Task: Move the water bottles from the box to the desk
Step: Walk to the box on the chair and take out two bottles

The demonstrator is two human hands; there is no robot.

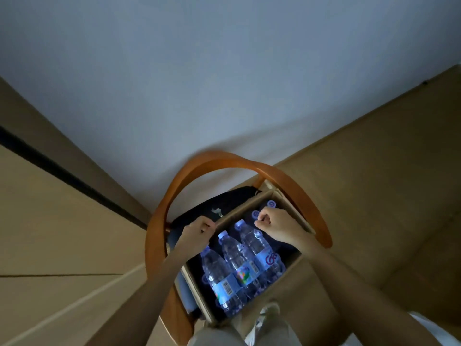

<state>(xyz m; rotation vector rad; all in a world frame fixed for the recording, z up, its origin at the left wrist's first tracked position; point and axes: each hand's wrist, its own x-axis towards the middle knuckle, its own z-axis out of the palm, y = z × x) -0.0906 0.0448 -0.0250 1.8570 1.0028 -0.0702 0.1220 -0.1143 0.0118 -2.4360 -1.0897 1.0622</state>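
An open cardboard box (pixel 293 264) sits on a wooden chair and holds several clear water bottles. Three bottles lie on top: the left bottle (pixel 220 278), the middle bottle (pixel 237 258) and the right bottle (pixel 259 248). More blue caps (pixel 271 204) show at the far end of the box. My left hand (pixel 197 233) grips the box's far-left edge, with its fingers curled over the rim. My right hand (pixel 277 227) hangs over the far bottles with its fingers curled. Whether it holds a cap is unclear. The desk is not in view.
The chair's curved wooden backrest (pixel 224 161) arches round the box. A dark bag (pixel 219 208) lies on the seat behind the box. A pale wall (pixel 224 83) stands ahead, with tan flooring (pixel 374 196) on the right. My leg and shoe (pixel 269 313) are below.
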